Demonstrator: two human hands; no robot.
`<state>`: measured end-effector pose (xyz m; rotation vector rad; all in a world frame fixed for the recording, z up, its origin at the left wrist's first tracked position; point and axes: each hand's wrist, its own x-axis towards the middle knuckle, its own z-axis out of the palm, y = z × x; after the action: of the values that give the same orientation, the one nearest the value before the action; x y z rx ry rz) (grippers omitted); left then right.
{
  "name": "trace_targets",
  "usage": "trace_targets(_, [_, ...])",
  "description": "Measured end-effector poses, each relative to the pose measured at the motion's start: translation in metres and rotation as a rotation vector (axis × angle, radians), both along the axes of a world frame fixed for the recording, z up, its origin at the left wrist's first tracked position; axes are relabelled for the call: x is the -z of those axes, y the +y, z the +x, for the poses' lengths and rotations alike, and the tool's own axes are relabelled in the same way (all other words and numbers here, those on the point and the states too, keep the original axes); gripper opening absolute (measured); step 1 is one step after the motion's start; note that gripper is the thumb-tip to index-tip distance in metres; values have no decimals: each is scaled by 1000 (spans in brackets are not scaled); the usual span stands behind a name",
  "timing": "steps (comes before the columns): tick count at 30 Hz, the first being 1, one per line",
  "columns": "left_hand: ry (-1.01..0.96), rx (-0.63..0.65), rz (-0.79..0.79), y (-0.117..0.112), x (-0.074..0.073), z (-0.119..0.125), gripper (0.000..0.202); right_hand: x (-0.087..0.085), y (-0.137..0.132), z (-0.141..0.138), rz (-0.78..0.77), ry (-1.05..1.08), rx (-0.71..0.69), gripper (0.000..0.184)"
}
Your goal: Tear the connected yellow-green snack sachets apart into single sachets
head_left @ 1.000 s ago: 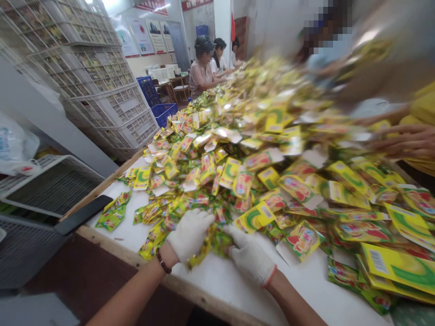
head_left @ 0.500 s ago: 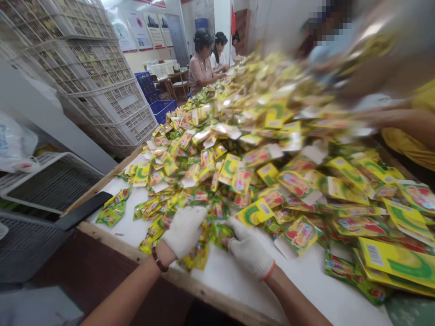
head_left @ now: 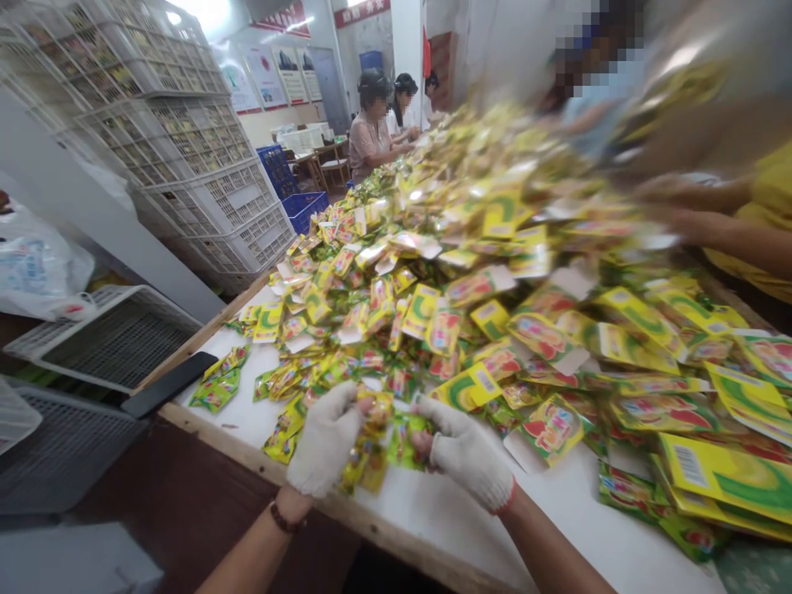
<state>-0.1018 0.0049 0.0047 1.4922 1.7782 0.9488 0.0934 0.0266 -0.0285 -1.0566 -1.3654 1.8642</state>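
Note:
My left hand (head_left: 327, 443), in a white knit glove with a bare thumb tip showing, is closed on a bunch of yellow sachets (head_left: 372, 464) at the table's front edge. Facing it, my right hand (head_left: 467, 450), gloved the same way, pinches green sachets (head_left: 403, 439). Both bunches hang close together just above the white tabletop (head_left: 433, 511). Beyond my hands spreads a heap of flat yellow-and-green cartons (head_left: 458, 388) mixed with loose sachets. A few green sachets (head_left: 216, 388) lie apart at the left.
White crates (head_left: 216, 177) are stacked at the left behind the table. A dark flat bar (head_left: 170, 384) juts over the wooden table edge (head_left: 247, 462). Grey baskets (head_left: 68, 445) stand below left. Several people work around the heap; a yellow-sleeved person (head_left: 761, 206) is at right.
My left hand has turned, so its thumb and the yellow sachets show more. My right hand has shifted slightly right and down in view, still with green sachets. The whole view has moved a little.

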Motion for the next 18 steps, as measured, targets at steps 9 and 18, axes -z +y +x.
trace_targets(9, [-506,39,-153,-12,24,30,31,0,1,-1,198,-235,31,12])
trace_targets(18, [-620,32,-119,-25,32,30,24,1,-7,-10,230,-261,55,45])
